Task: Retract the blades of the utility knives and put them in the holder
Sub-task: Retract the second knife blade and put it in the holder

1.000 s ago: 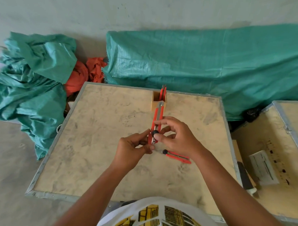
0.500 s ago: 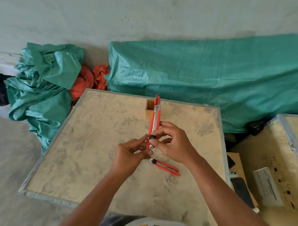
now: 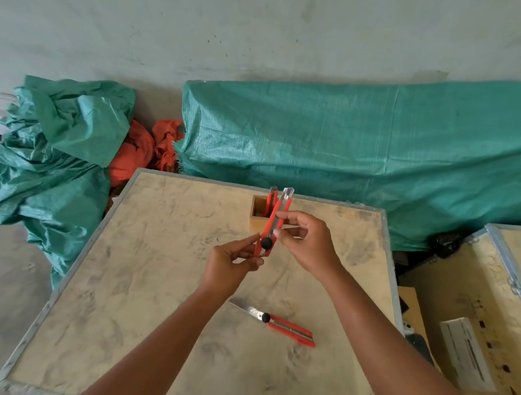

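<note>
Nearest on the tabletop [image 3: 136, 281] lies a red utility knife [image 3: 277, 322], blade extended. Above it, the left hand [image 3: 229, 263] and right hand [image 3: 306, 241] both pinch a second knife [image 3: 272, 224], its blade tip out. Beyond stands the wooden holder [image 3: 257, 213] containing another knife [image 3: 272, 198].

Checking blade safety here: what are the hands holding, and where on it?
Both hold one knife: left hand pinches the butt end by the black knob, right hand grips mid-handle. Neither touches the blade tip.
</note>
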Demonstrator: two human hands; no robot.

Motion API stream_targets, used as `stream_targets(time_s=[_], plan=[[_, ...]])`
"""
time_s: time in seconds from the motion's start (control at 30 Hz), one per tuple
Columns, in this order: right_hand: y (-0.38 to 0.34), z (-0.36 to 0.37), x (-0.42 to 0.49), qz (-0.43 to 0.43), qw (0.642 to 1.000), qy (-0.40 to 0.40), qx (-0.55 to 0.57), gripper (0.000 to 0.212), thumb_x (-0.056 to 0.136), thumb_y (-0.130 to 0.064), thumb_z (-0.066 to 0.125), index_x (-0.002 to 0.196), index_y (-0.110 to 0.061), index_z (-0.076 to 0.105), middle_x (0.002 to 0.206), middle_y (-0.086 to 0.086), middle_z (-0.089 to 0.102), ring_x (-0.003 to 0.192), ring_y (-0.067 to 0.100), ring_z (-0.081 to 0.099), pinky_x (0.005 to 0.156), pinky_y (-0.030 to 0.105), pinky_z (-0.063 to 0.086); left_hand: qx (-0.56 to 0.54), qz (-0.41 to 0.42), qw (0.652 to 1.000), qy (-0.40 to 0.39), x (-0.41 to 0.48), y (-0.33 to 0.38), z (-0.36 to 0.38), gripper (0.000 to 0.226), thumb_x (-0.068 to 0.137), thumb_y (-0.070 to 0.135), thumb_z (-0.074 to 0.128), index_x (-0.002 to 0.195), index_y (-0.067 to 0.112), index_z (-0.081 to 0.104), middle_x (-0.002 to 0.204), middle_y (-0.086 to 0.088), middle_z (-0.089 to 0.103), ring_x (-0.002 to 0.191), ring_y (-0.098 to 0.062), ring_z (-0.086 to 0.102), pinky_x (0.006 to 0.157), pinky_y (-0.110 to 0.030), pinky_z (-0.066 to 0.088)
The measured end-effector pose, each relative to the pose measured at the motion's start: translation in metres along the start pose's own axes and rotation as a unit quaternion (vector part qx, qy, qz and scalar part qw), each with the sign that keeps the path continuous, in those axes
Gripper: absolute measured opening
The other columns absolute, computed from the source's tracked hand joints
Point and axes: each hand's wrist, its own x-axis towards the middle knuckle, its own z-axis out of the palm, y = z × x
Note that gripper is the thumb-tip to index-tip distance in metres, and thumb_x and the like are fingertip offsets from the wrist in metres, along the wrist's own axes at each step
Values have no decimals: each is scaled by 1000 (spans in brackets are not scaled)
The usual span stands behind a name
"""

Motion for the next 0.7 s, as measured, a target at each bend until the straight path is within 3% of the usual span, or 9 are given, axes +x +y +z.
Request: stream_targets(time_s=[0.17, 0.33, 0.47, 0.53, 0.6, 0.7], plan=[[3, 5, 59, 9, 1000, 26, -15, 34, 83, -3, 81, 109, -26, 76, 101, -12, 73, 70, 2, 73, 68, 11, 54, 45, 1, 999, 10, 72, -10, 1, 46, 76, 3, 81, 117, 20, 72, 94, 2, 79, 88, -14, 74, 84, -39, 61], [33, 27, 112, -3, 994, 70, -86, 29, 83, -7, 80, 107, -25, 78, 105, -5, 79, 80, 11, 76, 76, 22, 60, 94, -9, 996, 0, 126, -26, 9, 48, 77, 7, 81, 121, 20, 69, 106, 11, 73, 106, -9, 69, 98, -33, 53], [59, 53, 139, -26, 987, 76, -137, 30, 83, -1, 77, 106, -21, 80, 104, 0, 79, 82, 12, 74, 75, 5, 51, 138, -53, 989, 13, 156, -37, 17, 68, 81, 13, 78, 142, 19, 48, 138, -3, 59, 130, -20, 52, 106, -32, 43], [70, 65, 142, -37, 985, 59, -155, 32, 83, 2, 75, 107, -19, 80, 103, 2, 79, 84, 15, 73, 80, 16, 57, 165, -84, 983, 5, 165, -44, 20, 75, 84, 15, 76, 148, 15, 37, 145, -6, 53, 134, -26, 48, 105, -31, 39], [87, 76, 148, -46, 983, 35, -175, 33, 82, 6, 73, 106, -16, 80, 101, 5, 78, 87, 19, 73, 82, 28, 59, 182, -106, 977, -9, 176, -58, 24, 67, 85, 15, 73, 145, 14, 43, 137, -8, 60, 129, -28, 53, 101, -32, 43], [102, 81, 143, -47, 979, 23, -198, 35, 80, 10, 71, 106, -13, 80, 102, 8, 78, 92, 22, 73, 86, 27, 57, 180, -93, 979, -11, 178, -72, 25, 40, 87, 9, 69, 124, 21, 65, 110, -3, 75, 106, -24, 68, 86, -31, 52]])
